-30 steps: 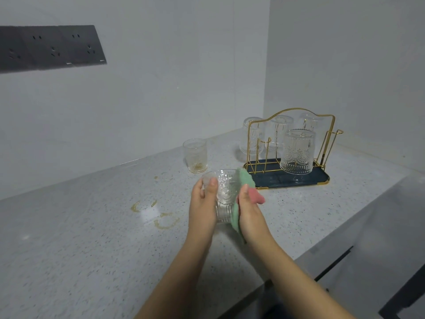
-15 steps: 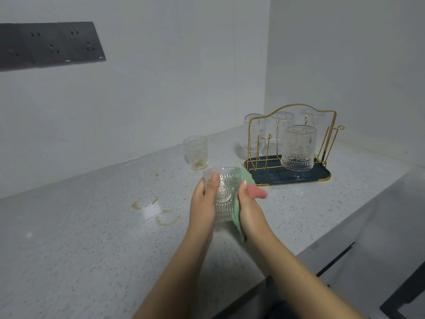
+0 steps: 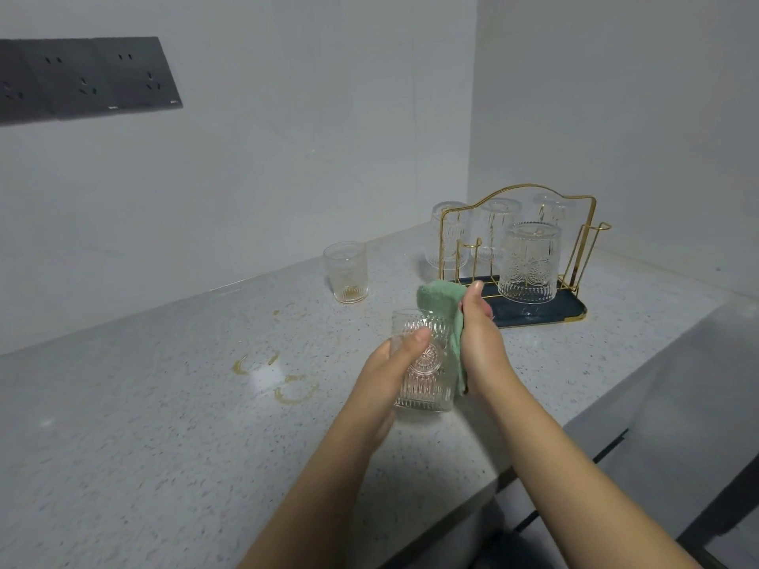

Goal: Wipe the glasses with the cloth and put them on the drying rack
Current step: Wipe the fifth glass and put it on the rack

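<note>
Four glasses (image 3: 529,262) racked; we hold one glass (image 3: 425,363) in left hand (image 3: 392,365), right hand (image 3: 478,334) gripping cloth (image 3: 437,299); one dirty glass (image 3: 346,272) left on tabletop (image 3: 164,404).

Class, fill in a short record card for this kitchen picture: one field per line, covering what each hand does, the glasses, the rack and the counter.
Left hand: left hand grips the held glass upright
Right hand: right hand presses the green cloth against that glass
Rack: gold drying rack carries four upturned glasses, nearest one in front
Waiting: one dirty glass stands on the counter
Marks: brownish ring stains
Wall: dark socket panel
</note>
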Demonstrator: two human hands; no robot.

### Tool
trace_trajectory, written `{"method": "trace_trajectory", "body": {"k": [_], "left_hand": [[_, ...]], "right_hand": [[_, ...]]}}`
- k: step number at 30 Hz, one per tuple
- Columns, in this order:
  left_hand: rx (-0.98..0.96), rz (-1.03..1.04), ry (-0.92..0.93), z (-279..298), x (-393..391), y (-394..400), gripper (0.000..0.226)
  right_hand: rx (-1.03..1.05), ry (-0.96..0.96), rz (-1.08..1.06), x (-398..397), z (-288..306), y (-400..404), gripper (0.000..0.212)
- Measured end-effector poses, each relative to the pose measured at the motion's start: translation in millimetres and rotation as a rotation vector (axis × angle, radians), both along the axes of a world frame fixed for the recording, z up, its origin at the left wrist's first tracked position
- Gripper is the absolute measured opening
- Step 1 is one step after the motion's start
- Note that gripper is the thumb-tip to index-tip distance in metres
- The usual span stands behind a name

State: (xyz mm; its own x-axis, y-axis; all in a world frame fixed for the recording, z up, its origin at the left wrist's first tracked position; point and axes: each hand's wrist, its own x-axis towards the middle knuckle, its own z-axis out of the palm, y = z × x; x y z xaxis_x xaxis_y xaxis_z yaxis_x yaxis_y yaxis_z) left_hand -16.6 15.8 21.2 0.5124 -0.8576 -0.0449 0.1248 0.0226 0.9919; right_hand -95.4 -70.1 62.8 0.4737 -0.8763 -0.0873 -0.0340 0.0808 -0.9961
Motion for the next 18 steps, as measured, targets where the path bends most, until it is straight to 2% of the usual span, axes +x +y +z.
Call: {"method": "trace_trajectory", "body": {"k": [7,9,11,13,16,18], "left_hand": [[0.041,-0.140,-0.117,-4,3,5,0.039],[0.036,-0.154,-0.125,-4,2,5,0.034],[0.036,-0.162,-0.122,-5,2,6,0.030],[0.044,-0.149,-0.100,-6,5,7,0.033],[0.045,-0.125,-0.048,-6,11,7,0.060],[0.042,-0.137,-0.001,-5,16,7,0.063]], "right_hand": [[-0.186,0.075,-0.004,-7,31,-10,0.066],[-0.187,0.056,0.018,-4,30,-10,0.066],[-0.270,0.137,0.081,-4,24,-9,0.065],[-0.334,0.237,0.149,-7,18,-12,0.065],[-0.416,0.258,0.382,-22,15,-14,0.050],[-0.477,0.300,0.537,-30,13,-15,0.054]]}}
